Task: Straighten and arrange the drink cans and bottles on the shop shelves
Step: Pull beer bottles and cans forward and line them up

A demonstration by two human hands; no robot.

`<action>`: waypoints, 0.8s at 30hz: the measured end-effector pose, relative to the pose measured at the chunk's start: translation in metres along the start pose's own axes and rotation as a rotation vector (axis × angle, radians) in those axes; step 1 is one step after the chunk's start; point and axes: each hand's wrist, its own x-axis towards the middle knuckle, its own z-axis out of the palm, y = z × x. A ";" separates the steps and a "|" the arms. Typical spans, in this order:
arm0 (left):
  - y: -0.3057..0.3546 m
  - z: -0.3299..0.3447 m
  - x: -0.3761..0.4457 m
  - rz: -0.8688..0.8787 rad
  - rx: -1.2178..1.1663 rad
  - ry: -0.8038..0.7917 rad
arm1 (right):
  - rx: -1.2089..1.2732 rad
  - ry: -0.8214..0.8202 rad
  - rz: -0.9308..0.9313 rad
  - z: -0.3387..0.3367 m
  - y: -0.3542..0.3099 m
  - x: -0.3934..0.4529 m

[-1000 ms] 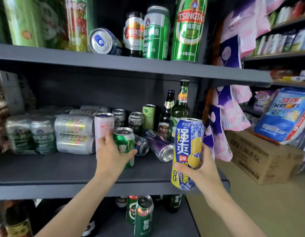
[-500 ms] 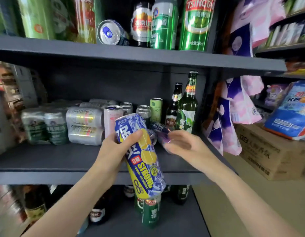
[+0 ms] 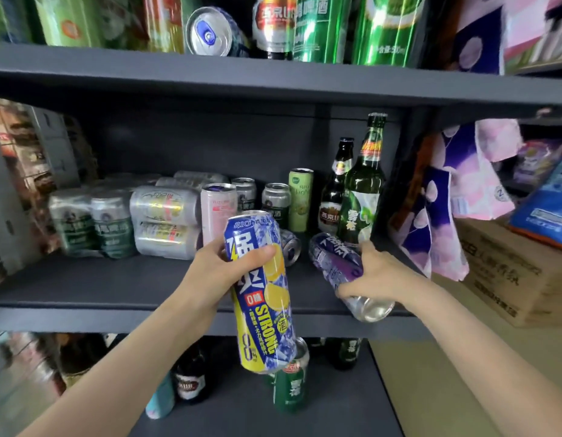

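Our left hand [image 3: 219,272] grips the blue can [image 3: 260,291], right hand [image 3: 377,275] clutches the purple can [image 3: 339,266] sideways; it could slip off the shelf [image 3: 115,316] edge.

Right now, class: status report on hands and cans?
Left hand grips blue-yellow can. Right hand grips purple can, tilted. Toppled can behind.

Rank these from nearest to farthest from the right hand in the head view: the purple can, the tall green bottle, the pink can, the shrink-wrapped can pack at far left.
1. purple can, gripped in the right hand
2. tall green bottle, just behind it
3. pink can, mid-shelf
4. shrink-wrapped can pack, far left
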 end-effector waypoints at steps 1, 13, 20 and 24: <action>-0.001 0.005 0.002 0.000 -0.007 -0.021 | 0.010 -0.048 0.001 -0.001 0.002 -0.001; 0.119 0.030 -0.001 -0.404 0.169 -0.423 | 0.981 -0.469 0.118 -0.091 0.015 -0.119; 0.291 0.011 -0.021 -0.440 0.187 -0.378 | 0.950 -0.426 -0.049 -0.231 -0.050 -0.185; 0.434 0.006 -0.030 -0.274 0.204 -0.300 | 1.007 -0.290 -0.140 -0.371 -0.113 -0.206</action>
